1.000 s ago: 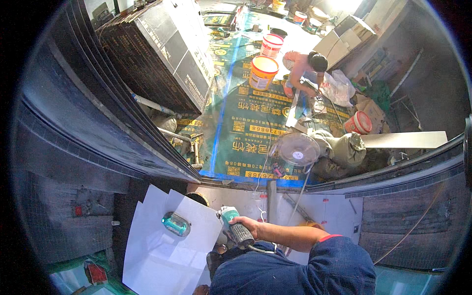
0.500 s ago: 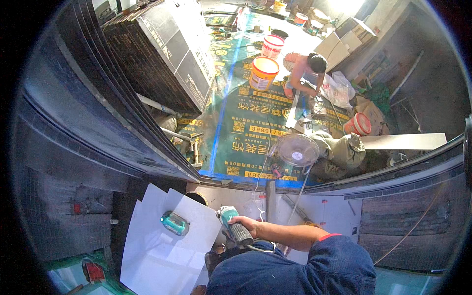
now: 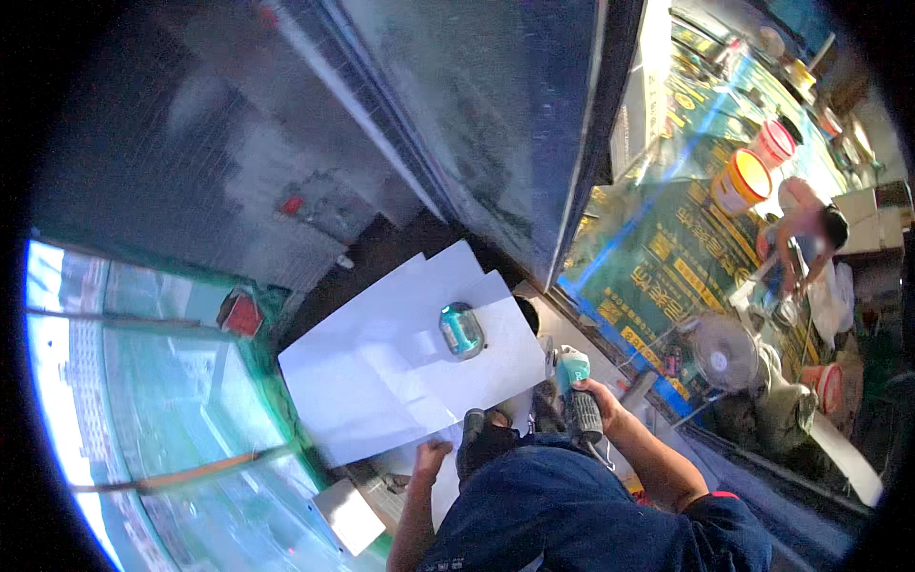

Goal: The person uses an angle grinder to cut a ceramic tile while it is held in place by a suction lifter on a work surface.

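Observation:
My right hand (image 3: 593,398) grips a teal-and-black angle grinder (image 3: 582,410) with a cord, its disc beside the corner of white panels (image 3: 372,362). My left hand (image 3: 432,458) is at the panels' lower edge with fingers curled; what they hold I cannot make out. On the top panel lies an oval teal device (image 3: 461,331). My dark-clothed legs and shoes are below the stack's right part.
A doorway track separates my space from green floor sheeting (image 3: 648,257) with buckets (image 3: 739,186), a fan (image 3: 724,353) and a crouching co-worker (image 3: 805,229). A dark glass door (image 3: 477,114) stands ahead; netted windows (image 3: 162,372) are at the left.
My view has swung left, bringing the windows into sight and shifting the room rightward. My left hand has come clearly into view; my right still holds the grinder.

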Demonstrator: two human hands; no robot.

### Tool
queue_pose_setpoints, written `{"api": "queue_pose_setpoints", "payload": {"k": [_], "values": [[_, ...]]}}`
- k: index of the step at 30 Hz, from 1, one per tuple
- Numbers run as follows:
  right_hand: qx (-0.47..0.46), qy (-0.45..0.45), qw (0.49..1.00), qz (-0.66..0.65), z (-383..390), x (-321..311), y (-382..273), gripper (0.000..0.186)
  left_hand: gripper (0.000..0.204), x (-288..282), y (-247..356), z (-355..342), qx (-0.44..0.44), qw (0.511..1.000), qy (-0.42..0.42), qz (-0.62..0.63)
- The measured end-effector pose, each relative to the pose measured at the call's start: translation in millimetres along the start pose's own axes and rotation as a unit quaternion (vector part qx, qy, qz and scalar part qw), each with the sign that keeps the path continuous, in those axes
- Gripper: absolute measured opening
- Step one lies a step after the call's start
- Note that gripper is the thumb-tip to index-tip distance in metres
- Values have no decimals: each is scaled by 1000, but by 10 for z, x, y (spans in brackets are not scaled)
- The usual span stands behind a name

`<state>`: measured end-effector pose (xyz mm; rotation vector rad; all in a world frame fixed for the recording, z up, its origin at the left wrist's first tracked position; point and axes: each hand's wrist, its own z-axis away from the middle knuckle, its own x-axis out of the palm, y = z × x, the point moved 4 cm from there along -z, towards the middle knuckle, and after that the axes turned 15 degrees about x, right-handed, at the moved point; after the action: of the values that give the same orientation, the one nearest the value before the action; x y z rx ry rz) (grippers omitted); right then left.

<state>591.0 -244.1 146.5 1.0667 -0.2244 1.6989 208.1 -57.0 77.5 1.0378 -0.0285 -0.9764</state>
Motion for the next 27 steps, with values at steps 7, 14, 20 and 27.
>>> {"api": "queue_pose_setpoints", "payload": {"k": [7, 14, 20, 27], "values": [[-33, 17, 995, 91, -499, 460, -157, 40, 42, 782, 1969, -12, 136, 955, -216, 148], [-82, 66, 980, 169, -1152, 1016, -284, 42, 64, 1067, 2091, -153, 156, 949, -129, 240], [-137, 110, 968, 178, -1619, 1164, -354, 47, 68, 728, 1896, -535, 238, 942, -58, 228], [-151, 164, 952, 210, -1944, 932, -732, 53, 97, 730, 1658, -904, 293, 938, -123, 139]]}}
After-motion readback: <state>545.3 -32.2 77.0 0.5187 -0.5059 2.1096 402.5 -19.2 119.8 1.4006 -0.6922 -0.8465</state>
